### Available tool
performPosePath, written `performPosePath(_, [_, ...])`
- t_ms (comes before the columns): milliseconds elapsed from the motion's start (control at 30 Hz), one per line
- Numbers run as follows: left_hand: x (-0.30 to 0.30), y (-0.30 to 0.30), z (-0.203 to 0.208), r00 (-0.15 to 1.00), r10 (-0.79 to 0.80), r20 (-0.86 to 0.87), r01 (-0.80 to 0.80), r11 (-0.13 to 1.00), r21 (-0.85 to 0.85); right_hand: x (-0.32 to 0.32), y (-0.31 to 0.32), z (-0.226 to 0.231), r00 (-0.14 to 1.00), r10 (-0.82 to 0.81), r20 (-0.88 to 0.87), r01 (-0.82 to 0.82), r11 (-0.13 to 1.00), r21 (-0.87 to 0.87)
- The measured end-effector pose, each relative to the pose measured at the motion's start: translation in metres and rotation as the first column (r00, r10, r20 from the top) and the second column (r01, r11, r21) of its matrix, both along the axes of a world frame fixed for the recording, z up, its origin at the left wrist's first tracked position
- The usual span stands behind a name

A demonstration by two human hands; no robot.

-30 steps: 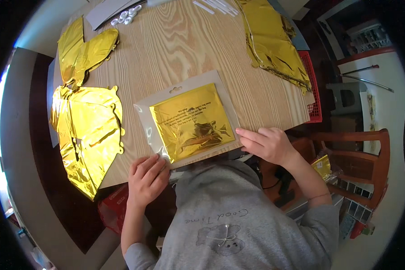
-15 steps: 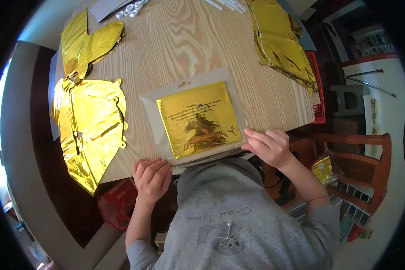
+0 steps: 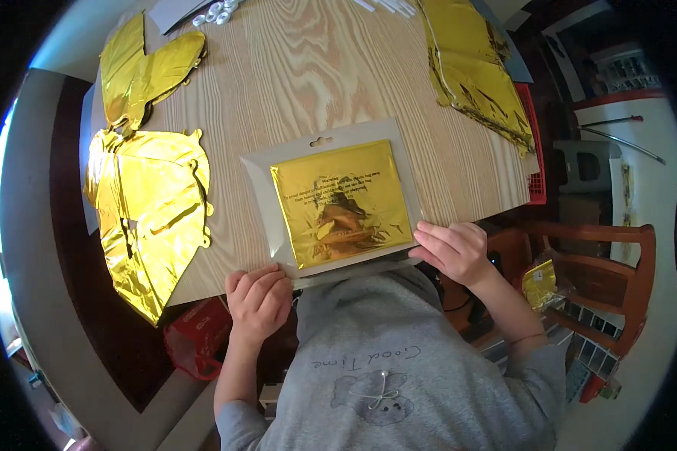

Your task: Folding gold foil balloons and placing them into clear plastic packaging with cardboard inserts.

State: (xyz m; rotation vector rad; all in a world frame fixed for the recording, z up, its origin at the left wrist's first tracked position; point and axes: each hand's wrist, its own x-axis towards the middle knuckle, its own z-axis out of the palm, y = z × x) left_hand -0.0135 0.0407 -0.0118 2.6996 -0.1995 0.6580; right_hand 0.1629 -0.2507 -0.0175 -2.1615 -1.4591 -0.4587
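Observation:
A clear plastic bag [image 3: 259, 192] with a hang hole in its top flap lies at the table's near edge, slightly tilted. Inside it sits a folded gold foil balloon [image 3: 353, 169], flat and nearly square, with small dark print showing over it. My left hand [image 3: 260, 302] pinches the bag's near left corner, fingers curled. At the near right corner, my right hand [image 3: 453, 252] grips the bag between thumb and fingers. The bag's near edge hangs over the table edge, against my grey shirt.
Unpacked gold foil balloons [image 3: 165, 195] lie along the table's left side. More gold foil [image 3: 466, 60] is stacked at the far right. White ribbon rolls [image 3: 217, 13] and white sticks [image 3: 387, 7] sit at the back. A wooden chair [image 3: 636, 263] stands to the right.
The bag has shifted slightly to the right and turned a little, with both hands moving along with it. The gold foil pieces on the table stay where they were.

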Motion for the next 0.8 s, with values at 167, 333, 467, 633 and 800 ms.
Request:
performPosePath(167, [0.002,0.000,-0.003,0.998,0.057,-0.016,-0.059,0.989,-0.133,-0.004,0.004,-0.002,0.998,-0.062,-0.012,0.062,0.997,0.040])
performPosePath(333, [0.007,-0.002,0.000,0.995,0.087,-0.039,-0.093,0.977,-0.193,-0.008,0.008,-0.004,0.992,-0.109,-0.059,0.113,0.992,0.055])
performPosePath(467, [0.007,-0.003,-0.002,0.993,0.107,-0.047,-0.115,0.968,-0.224,-0.008,0.011,-0.003,0.988,-0.126,-0.094,0.134,0.988,0.081])
performPosePath(633, [0.010,-0.007,-0.003,0.989,0.146,-0.030,-0.149,0.960,-0.236,-0.009,0.013,-0.004,0.983,-0.145,-0.113,0.154,0.985,0.082])
performPosePath(800, [0.010,-0.011,-0.002,0.978,0.199,-0.067,-0.209,0.954,-0.216,-0.012,0.017,-0.001,0.974,-0.184,-0.130,0.194,0.978,0.070])
